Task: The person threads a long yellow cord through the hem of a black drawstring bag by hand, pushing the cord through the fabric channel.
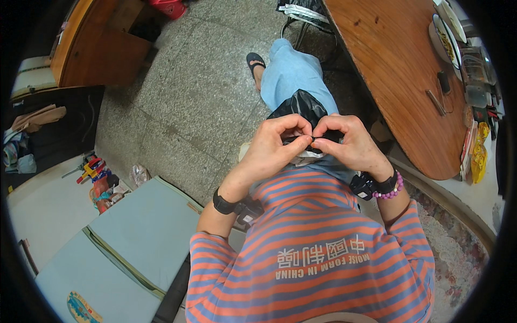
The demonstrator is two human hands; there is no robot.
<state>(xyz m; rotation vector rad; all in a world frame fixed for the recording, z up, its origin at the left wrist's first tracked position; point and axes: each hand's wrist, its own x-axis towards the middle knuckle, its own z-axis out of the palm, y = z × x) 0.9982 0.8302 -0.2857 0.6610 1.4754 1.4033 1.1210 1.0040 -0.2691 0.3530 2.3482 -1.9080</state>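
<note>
My left hand (276,142) and my right hand (349,141) meet over my lap, thumbs and forefingers closed in a pinch with the tips almost touching. A small dark bit shows between the fingertips; it looks like an edge of the black glossy fabric (302,105) on my lap. That fabric bunches up beyond the hands, over the blue trouser leg (295,72). Just under the fingertips lies a pale whitish part (308,157), perhaps of the same piece. Whether a needle or thread sits in the pinch is too small to tell.
On the right, a wooden table (388,70) holds a black thread spool (444,82), small metal snips (436,102) and a bowl of food (444,43). A stool (307,24) stands ahead. At left are a light-blue cabinet top (140,220) and a wooden desk (97,48).
</note>
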